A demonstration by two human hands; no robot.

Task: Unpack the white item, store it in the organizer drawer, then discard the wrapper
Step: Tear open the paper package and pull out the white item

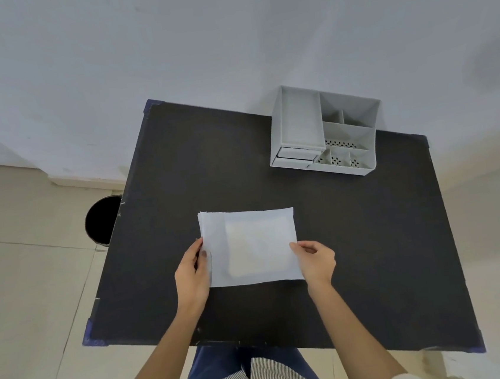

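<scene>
Black tabletop [356, 240] carries a flat white paper wrapper [250, 246] (white item showing faintly inside), well apart from the grey plastic organizer [326, 133]. Left hand [191, 275] pinches its left edge, right hand [314, 259] its right; best peel slowly, keeping the contents level.

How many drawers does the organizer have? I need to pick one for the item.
2 drawers, stacked at the organizer's front left corner: the upper drawer and the lower drawer just beneath it. Both look closed. None seem hidden.
</scene>
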